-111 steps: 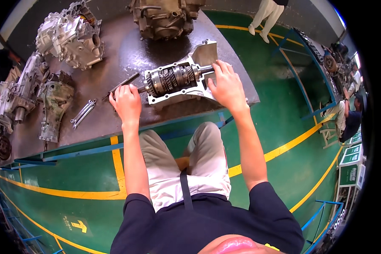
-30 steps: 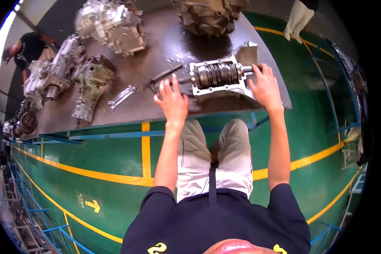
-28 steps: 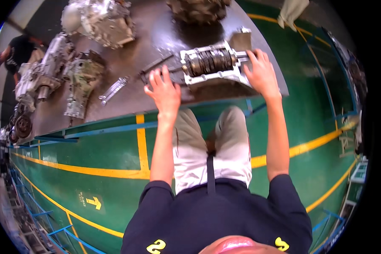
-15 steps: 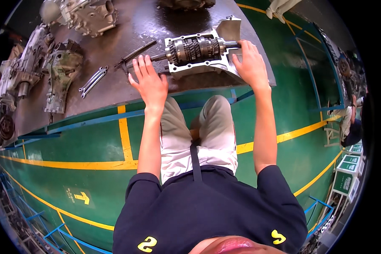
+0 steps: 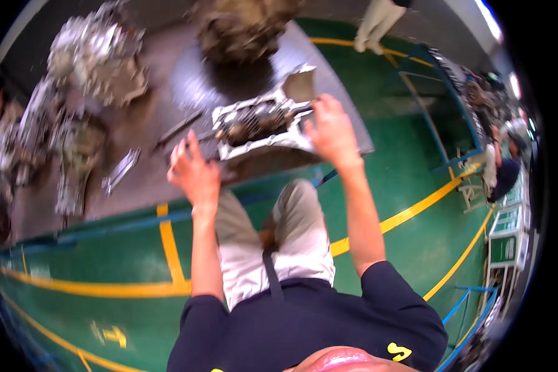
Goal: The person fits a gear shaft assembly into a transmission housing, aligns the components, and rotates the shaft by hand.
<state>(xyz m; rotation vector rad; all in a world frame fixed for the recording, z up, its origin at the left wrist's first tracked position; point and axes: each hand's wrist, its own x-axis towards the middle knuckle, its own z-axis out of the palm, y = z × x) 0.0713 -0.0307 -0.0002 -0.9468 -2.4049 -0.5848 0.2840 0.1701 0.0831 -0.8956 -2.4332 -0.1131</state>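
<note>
Yellow print (image 5: 398, 352) marks my dark shirt (image 5: 291, 322); blurred yellow lettering or a sign (image 5: 115, 336) lies on the green floor (image 5: 127, 248). On the brownish table (image 5: 158, 80), near its edge, an open case (image 5: 299, 141) holds the gear shaft (image 5: 254, 127). My left hand (image 5: 195, 177) spreads beside it; my right hand (image 5: 333, 133) meets its end, pinching or not, I cannot tell.

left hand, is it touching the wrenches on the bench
Apart: the head view shows a strip of bare bench top between the left hand and the wrenches.
</note>
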